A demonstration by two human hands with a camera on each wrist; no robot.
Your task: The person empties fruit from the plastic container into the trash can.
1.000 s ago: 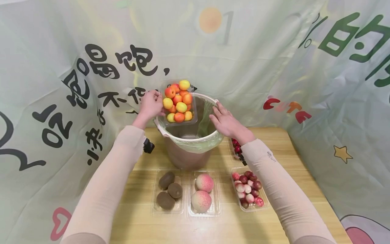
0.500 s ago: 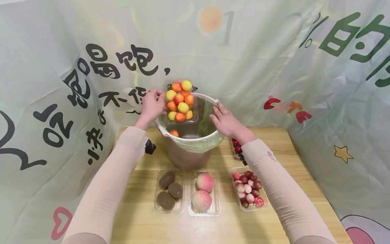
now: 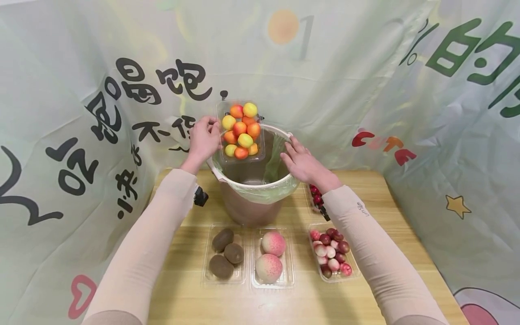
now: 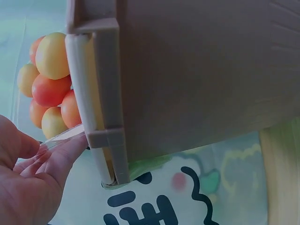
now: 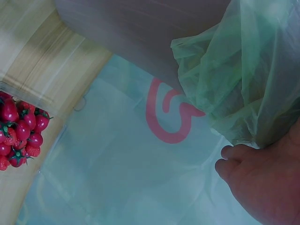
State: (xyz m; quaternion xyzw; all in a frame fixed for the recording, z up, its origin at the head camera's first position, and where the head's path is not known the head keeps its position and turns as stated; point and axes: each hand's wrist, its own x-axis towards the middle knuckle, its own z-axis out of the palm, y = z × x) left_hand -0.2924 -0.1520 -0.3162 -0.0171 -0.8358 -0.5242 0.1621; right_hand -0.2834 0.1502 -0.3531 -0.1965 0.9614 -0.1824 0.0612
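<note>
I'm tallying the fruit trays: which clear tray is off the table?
The tray of orange and yellow fruit, which the left hand holds tilted over the bin; the kiwi, peach and red-fruit trays lie flat.

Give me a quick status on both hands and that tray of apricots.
Left hand grips apricot tray, tilted over the bin. Right hand open, resting on the bin's rim. Nothing blocking the bin mouth.

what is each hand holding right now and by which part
The left hand pinches the clear tray of apricots by its left edge. The right hand rests on the bin rim, gripping nothing.
</note>
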